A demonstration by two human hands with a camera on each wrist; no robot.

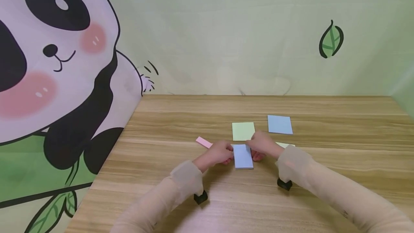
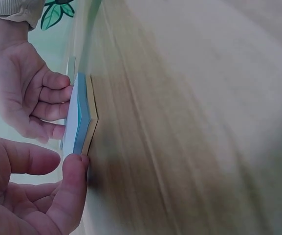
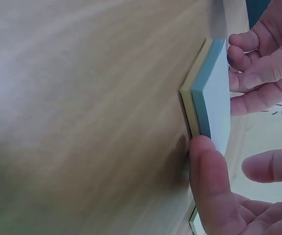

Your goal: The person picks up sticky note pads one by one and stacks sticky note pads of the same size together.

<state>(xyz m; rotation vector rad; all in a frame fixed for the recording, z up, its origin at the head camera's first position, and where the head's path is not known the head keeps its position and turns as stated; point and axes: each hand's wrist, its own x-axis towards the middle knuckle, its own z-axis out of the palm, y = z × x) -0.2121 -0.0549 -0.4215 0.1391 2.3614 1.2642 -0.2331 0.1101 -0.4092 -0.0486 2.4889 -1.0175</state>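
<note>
Both hands square up a sticky-note pad (image 1: 243, 156) with a blue top over a yellow layer, lying near the middle of the wooden table (image 1: 323, 175). The left hand (image 1: 218, 152) pinches its nine o'clock edge, the right hand (image 1: 263, 145) its three o'clock edge. A green pad (image 1: 243, 131) lies at twelve o'clock, a blue pad (image 1: 279, 124) at one. Next likely calls for even pressure to align the layers.

We note long, sheer beige sleeves on both arms, gathered at the cuffs. A small black device sits under each wrist. The left hand (image 1: 220, 152) and right hand (image 1: 263, 145) are bare.
</note>
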